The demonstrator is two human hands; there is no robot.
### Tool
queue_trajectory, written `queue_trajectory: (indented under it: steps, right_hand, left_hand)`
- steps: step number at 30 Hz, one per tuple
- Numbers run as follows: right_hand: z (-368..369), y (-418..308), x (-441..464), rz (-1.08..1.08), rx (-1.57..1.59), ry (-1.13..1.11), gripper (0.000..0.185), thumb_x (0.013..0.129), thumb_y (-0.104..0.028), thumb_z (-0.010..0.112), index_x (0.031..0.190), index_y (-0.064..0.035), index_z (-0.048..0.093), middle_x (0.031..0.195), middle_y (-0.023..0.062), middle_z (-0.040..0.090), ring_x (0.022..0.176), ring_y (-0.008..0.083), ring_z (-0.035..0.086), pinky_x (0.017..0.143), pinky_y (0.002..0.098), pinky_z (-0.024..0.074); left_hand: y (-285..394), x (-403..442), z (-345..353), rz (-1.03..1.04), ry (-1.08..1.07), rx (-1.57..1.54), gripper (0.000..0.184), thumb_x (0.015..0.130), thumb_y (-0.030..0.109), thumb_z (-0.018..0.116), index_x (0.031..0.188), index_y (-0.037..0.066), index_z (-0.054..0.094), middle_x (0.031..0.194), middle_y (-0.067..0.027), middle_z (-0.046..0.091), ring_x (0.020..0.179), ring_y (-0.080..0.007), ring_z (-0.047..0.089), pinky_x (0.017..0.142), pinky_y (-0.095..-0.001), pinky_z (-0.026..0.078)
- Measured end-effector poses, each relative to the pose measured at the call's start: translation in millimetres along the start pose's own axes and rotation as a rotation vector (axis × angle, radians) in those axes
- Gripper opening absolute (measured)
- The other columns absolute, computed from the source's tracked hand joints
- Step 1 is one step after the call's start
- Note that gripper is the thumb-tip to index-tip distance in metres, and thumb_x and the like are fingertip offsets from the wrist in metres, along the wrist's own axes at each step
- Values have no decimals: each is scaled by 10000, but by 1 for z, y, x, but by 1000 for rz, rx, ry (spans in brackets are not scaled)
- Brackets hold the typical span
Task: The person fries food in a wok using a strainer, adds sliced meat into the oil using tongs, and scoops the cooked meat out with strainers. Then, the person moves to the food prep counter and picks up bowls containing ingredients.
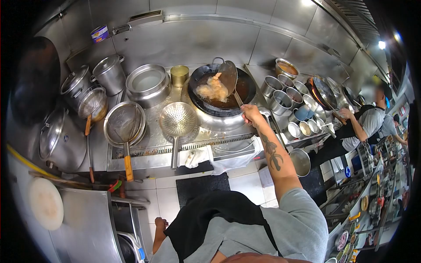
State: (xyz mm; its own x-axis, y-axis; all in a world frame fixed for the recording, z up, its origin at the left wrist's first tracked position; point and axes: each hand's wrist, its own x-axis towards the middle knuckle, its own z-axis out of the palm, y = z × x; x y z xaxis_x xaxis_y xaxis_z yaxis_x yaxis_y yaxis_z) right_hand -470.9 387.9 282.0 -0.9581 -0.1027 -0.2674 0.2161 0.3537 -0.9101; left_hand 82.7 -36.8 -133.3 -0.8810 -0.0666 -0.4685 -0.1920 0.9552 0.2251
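My right hand (251, 115) is wrapped around the handle of a skimmer (228, 78) with a wide, round, dark head. The head stands tilted over the far right part of a black wok (250, 83) on the burner. Against its left side lies a clump of golden battered food (213, 89), in dark oil (227, 103). Low beside my body hangs my left hand (161, 223), its fingers curled and nothing visible in them. It is away from the stove, over the floor.
Left of the wok are a perforated metal strainer (179, 119), a mesh strainer (124, 124), a large pot (148, 83) and a tin can (179, 76). Several metal containers (280, 102) stand to the right. A white cloth (237, 160) hangs at the stove's front. Another person (368, 125) works at the far right.
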Motion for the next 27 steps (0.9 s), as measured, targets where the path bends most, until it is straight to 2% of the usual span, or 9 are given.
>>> queue_trajectory:
  steps: [7, 13, 16, 19, 22, 27]
  right_hand:
    - [-7, -28, -22, -16, 56, 28, 263, 954, -244, 474, 1134, -81, 573, 571, -4, 516, 359, 77, 413, 298, 228, 246]
    - [-14, -25, -36, -62, 128, 30, 275, 950, -223, 477, 1168, -78, 561, 585, -3, 524, 358, 75, 408, 299, 223, 245]
    - [-15, -15, -39, 8, 18, -70, 278, 949, -219, 481, 1174, -77, 559, 586, 1, 526, 356, 77, 407, 297, 226, 247]
    - [-31, -13, -42, 21, 80, -76, 289, 949, -221, 484, 1184, -69, 555, 581, 2, 523, 357, 76, 414, 295, 230, 250]
    - [-48, -14, -45, -9, 168, -51, 295, 947, -225, 489, 1177, -56, 564, 579, 3, 525, 356, 80, 427, 295, 234, 251]
    - [-67, -10, -41, -15, 73, 84, 288, 946, -238, 495, 1144, -50, 586, 572, 8, 533, 354, 97, 449, 299, 248, 255]
  left_hand:
    - [0, 3, 3, 2, -5, -20, 75, 696, 66, 622, 698, 117, 567, 627, -87, 580, 540, -255, 605, 433, -412, 470]
    - [1, 8, 1, 0, -4, -33, 82, 701, 44, 608, 711, 104, 552, 625, -96, 575, 540, -258, 608, 425, -412, 473]
    - [1, 11, 0, 7, -4, -37, 85, 703, 34, 601, 717, 97, 545, 625, -100, 572, 540, -259, 609, 421, -413, 475]
    - [0, 12, 0, 9, -4, -39, 89, 705, 23, 594, 723, 90, 538, 624, -105, 569, 540, -261, 611, 418, -413, 476]
    - [1, 12, 2, 12, -3, -42, 93, 708, 12, 587, 730, 83, 530, 623, -110, 567, 540, -262, 612, 414, -413, 478]
    - [0, 10, 6, 22, -1, -37, 101, 712, -6, 576, 740, 72, 518, 622, -117, 562, 540, -264, 615, 408, -414, 480]
